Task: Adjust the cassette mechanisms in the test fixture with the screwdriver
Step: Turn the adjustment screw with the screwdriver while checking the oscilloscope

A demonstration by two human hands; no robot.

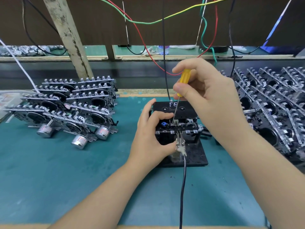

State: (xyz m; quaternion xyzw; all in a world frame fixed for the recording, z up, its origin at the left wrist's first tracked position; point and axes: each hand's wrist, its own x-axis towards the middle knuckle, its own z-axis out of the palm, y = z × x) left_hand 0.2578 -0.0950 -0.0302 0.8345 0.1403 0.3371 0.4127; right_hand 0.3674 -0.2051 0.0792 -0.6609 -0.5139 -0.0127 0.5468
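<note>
Two hands: your left hand grips and steadies the black cassette mechanism; your right hand pinches the yellow-handled slim-shafted screwdriver, tip on its adjustment screw.

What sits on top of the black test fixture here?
A cassette mechanism sits on the test fixture, with a black cassette behind the screwdriver tip. The left hand covers the mechanism's left side.

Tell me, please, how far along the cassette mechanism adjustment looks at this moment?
Which units are done cannot be told: one stack of mechanisms sits left, another pile right. In hand: the right hand grips the yellow screwdriver, tip down in the mechanism in the test fixture, which the left hand steadies.
</note>
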